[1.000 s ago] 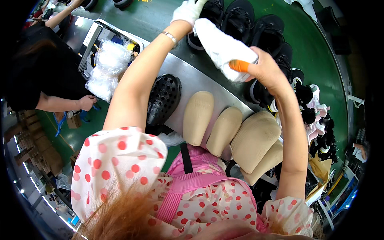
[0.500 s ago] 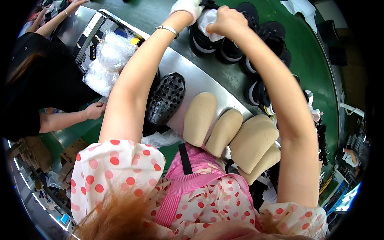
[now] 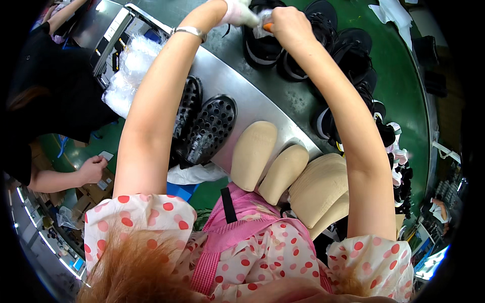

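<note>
Near the top edge, my left hand (image 3: 240,13), in a white glove, reaches toward the opening of a black sneaker (image 3: 261,50). Its fingers look stretched out, though somewhat blurred. My bare right hand (image 3: 292,26) is closed over the same shoe, pinching a crumpled white sheet (image 3: 263,26) at the opening. An orange bit shows at its fingertips; I cannot tell whether it is a nail or a separate thing. Another black sneaker (image 3: 292,68) stands right beside this one, under my right hand.
Tan foot forms (image 3: 254,156) and black perforated clogs (image 3: 211,129) lie along the metal edge (image 3: 247,91) before me. More black sneakers (image 3: 351,55) stand on the green table (image 3: 391,86). Clear plastic bags (image 3: 131,65) lie at left, near a co-worker's hand (image 3: 93,169).
My left hand has shifted slightly left and down. The white sheet between my hands shows less. The co-worker's lower hand has moved down and left, and my view has shifted a little.
</note>
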`<action>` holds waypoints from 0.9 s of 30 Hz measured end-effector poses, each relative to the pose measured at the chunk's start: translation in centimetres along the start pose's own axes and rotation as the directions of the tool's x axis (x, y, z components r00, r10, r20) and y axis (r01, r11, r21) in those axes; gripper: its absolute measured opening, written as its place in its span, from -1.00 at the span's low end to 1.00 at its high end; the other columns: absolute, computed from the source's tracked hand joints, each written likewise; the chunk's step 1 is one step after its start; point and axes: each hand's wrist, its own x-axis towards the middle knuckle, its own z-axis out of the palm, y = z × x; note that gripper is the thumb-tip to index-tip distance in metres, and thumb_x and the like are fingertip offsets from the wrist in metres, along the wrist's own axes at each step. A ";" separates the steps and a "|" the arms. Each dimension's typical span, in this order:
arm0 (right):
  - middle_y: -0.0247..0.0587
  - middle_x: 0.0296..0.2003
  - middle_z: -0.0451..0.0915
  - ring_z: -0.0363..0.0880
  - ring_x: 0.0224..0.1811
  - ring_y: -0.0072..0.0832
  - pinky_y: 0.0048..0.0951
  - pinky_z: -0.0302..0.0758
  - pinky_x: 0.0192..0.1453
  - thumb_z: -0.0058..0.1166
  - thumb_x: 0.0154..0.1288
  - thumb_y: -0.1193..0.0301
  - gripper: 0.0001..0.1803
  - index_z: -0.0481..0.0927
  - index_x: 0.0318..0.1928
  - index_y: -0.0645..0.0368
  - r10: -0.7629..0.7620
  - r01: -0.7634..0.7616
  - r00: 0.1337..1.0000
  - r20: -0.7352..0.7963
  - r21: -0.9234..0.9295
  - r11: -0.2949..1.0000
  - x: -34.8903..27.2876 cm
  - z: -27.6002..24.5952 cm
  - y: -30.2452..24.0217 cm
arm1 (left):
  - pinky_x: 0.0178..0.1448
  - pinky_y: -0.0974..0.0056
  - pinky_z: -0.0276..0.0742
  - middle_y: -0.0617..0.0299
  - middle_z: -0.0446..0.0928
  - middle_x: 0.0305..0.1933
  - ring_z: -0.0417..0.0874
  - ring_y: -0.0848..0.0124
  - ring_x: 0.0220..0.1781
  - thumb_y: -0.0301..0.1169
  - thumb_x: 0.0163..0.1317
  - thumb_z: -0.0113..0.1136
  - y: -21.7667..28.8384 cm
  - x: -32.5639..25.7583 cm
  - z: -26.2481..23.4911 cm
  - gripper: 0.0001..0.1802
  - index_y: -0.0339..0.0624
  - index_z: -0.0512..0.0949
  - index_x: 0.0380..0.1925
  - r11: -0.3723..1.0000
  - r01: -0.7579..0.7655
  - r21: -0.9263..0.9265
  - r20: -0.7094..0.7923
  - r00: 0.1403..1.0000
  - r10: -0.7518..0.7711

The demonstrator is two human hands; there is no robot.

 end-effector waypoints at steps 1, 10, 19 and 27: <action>0.15 -0.34 0.66 0.67 -0.24 0.03 -0.12 0.62 -0.14 0.25 0.08 0.34 -0.77 0.69 -0.35 0.27 0.047 -0.048 0.998 -0.034 -0.037 0.998 0.3 0.1 -0.1 | 0.35 0.19 0.38 -0.27 0.35 0.31 0.44 0.02 0.31 -0.11 -0.08 0.36 0.8 -0.2 0.0 0.09 -0.38 0.08 0.41 0.978 -0.048 0.205 -0.061 0.996 0.062; 0.00 -0.28 0.71 0.72 -0.20 -0.09 -0.16 0.65 -0.13 0.10 0.14 0.38 -0.81 0.75 -0.29 0.10 0.199 -0.205 0.970 -0.138 -0.032 0.978 3.7 5.9 1.0 | 0.19 0.20 0.47 -0.28 0.53 0.07 0.58 -0.03 0.13 -0.43 0.12 0.16 -1.0 1.4 4.2 -0.07 -0.19 -0.07 0.47 0.998 0.055 0.039 -0.185 0.982 -0.047; 0.01 -0.32 0.69 0.69 -0.21 -0.05 -0.21 0.63 -0.14 0.13 0.12 0.40 -0.86 0.73 -0.36 0.12 0.133 -0.063 0.957 -0.257 0.263 0.963 2.9 6.4 2.4 | 0.16 0.07 0.52 -0.17 0.57 0.07 0.60 -0.04 0.11 -0.12 0.03 0.31 -0.5 4.7 3.5 -0.07 0.00 0.15 0.42 0.953 0.212 0.219 -0.334 0.933 -0.131; -0.08 -0.46 0.65 0.67 -0.38 -0.14 -0.16 0.58 -0.35 0.13 0.18 0.30 -0.82 0.65 -0.34 0.14 0.336 -0.332 0.935 -0.114 0.054 0.942 -22.6 -7.1 4.5 | 0.28 0.07 0.45 -0.08 0.55 0.14 0.53 -0.03 0.22 -0.06 0.16 0.24 -2.5 4.8 2.0 -0.18 0.06 0.16 0.40 0.916 0.312 0.251 -0.377 0.903 -0.205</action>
